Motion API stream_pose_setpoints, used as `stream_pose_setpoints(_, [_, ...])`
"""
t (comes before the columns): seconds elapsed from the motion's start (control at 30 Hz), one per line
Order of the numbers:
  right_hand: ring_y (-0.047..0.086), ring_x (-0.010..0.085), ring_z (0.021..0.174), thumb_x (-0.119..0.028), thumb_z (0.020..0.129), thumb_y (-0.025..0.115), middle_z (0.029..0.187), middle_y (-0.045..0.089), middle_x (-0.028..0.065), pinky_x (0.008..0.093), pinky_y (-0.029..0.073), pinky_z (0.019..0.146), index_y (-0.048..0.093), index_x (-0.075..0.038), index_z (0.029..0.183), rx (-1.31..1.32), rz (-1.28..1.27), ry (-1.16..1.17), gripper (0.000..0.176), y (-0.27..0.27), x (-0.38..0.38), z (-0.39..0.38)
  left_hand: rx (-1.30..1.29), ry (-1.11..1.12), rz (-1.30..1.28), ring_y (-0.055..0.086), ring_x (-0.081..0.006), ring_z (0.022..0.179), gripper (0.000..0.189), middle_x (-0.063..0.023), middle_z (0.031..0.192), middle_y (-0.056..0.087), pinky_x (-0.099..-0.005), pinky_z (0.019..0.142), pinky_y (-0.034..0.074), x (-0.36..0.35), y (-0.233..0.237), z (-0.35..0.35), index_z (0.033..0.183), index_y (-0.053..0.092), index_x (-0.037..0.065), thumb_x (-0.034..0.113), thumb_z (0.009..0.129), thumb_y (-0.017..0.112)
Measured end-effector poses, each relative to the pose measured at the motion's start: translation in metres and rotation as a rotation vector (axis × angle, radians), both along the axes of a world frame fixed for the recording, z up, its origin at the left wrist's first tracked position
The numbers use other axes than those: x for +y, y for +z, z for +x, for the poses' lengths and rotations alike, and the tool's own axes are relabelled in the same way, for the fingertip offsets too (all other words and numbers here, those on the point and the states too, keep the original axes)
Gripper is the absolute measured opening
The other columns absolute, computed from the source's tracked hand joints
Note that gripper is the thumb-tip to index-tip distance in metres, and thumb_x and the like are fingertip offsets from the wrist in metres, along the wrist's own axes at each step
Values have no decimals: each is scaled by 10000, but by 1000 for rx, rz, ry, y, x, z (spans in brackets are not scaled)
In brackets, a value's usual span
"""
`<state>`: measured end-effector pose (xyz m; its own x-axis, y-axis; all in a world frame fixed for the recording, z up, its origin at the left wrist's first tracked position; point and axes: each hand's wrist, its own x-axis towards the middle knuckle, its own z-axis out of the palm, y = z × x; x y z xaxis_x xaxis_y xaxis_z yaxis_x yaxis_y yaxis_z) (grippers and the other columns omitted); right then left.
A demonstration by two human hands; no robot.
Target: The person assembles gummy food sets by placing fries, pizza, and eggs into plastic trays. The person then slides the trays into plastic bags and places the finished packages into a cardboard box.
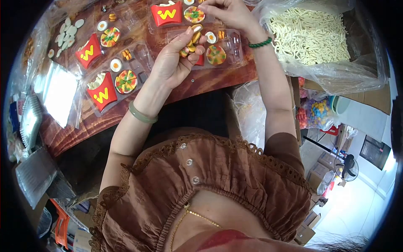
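— What's in your left hand (178, 59)?
— A cluster of small candy pieces (191, 42). My fingers are curled half-closed around them with the thumb on top, above the clear tray (233, 46) at the near edge of the table (201, 82).
— And your right hand (228, 14)?
— Fingertips pinched together over the next tray (152, 28), toward the far edge, beside a red fries box (166, 14). Whether they grip anything, I can't tell.
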<state>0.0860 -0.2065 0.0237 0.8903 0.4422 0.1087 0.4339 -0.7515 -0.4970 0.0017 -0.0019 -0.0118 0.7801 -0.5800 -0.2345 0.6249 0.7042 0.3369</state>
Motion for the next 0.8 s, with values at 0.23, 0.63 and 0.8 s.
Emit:
stream_pose_setpoints(0.23, [680,168,692,-188,815,690,759,695,114,293,527,633,695,-24,971,44,-19,56,226,34,-7,-68,5,-76,179,559,-115,714,265,-87,972,621,-177,562,454,-6,2,-9,1135,554,-10,195,968,560])
stream_pose_setpoints(0.63, [666,124,677,-153,806,681,746,693,93,266,524,631,686,-7,940,32,64,-245,198,31,8,-132,-41,106,361,600,-131,679,226,-66,868,653,-218,584,455,-40,2,-48,1013,632,-4,203,923,643])
stream_pose_setpoints(0.8, [696,154,747,-183,786,701,807,711,97,281,549,682,684,6,907,41,84,-434,225,-13,-24,-103,20,29,272,608,-149,738,232,-78,918,652,-232,625,471,-20,4,-60,1063,610,-10,195,958,581])
